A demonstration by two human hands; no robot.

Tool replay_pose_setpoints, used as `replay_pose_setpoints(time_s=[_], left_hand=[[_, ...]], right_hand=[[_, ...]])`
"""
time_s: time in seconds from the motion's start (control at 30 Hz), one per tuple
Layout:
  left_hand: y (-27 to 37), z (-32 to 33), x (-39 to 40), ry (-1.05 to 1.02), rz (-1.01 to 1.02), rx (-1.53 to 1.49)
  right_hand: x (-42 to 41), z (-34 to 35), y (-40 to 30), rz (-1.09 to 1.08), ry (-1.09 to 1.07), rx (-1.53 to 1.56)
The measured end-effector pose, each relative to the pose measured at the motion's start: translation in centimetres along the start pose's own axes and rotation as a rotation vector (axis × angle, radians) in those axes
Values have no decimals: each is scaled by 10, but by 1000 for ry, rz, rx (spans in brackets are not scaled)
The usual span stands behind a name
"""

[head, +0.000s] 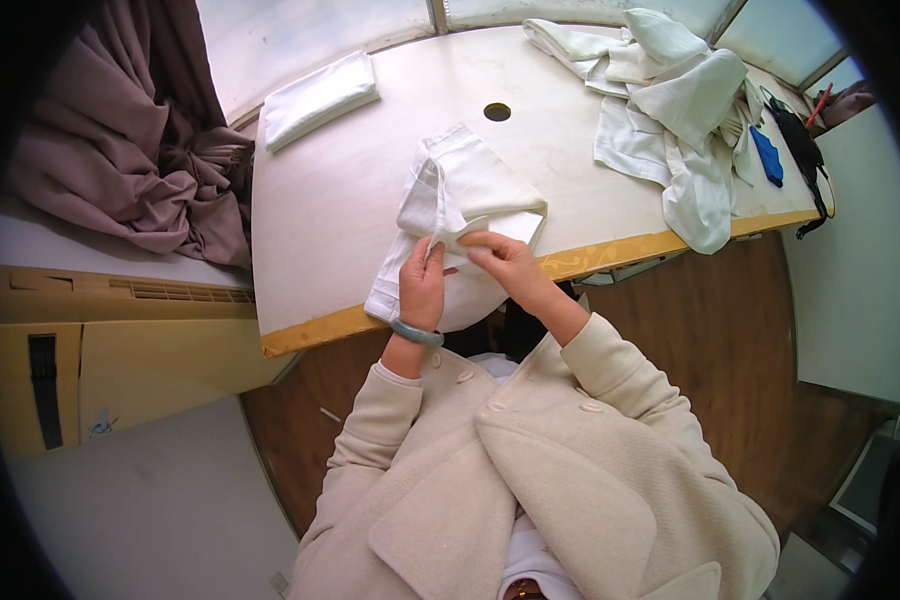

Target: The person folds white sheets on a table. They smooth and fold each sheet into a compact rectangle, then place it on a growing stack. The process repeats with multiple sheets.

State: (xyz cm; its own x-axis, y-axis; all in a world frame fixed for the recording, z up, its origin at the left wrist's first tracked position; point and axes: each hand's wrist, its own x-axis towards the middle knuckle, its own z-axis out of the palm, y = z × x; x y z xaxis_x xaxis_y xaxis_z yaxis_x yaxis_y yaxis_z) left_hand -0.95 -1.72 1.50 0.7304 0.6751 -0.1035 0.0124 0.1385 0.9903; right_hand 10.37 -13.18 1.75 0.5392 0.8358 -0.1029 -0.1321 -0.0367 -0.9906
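Note:
A white cloth garment [487, 176] lies partly folded at the table's front edge, its lower part hanging a little over the edge. My left hand [422, 281], with a grey-green bangle [418, 333] at the wrist, pinches the fabric between thumb and fingers. Close to its right, my right hand [504, 262] grips the same garment, its fingertips on a raised fold. Part of the cloth under both hands is hidden. A neatly folded white cloth [320, 97] rests at the table's back left.
The pale table [315, 225] has a round hole [497, 112]. Crumpled white garments [682, 97] lie at the right, beside a blue object [766, 156] and a black strapped item [798, 142]. A mauve curtain [120, 165] and a yellowish appliance [172, 360] stand left.

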Motion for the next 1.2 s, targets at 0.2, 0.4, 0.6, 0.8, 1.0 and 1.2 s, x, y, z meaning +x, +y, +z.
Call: replay_pose_setpoints(time_s=[0.2,0.4,0.6,0.8,1.0,1.2], left_hand=[[14,-53,12,261,-9,-341],[61,-179,18,666,199,-358],[133,-259,10,748,426,-168],[216,-294,28,700,575,163],[278,-305,53,699,641,149],[274,-308,63,705,645,251]], right_hand=[[21,-77,-12,-122,470,403],[25,-207,-54,-341,749,429],[37,-277,-100,-483,780,275],[76,-327,-165,-574,881,-75],[103,-366,-224,-664,937,-322],[124,-403,-228,-643,827,-340]])
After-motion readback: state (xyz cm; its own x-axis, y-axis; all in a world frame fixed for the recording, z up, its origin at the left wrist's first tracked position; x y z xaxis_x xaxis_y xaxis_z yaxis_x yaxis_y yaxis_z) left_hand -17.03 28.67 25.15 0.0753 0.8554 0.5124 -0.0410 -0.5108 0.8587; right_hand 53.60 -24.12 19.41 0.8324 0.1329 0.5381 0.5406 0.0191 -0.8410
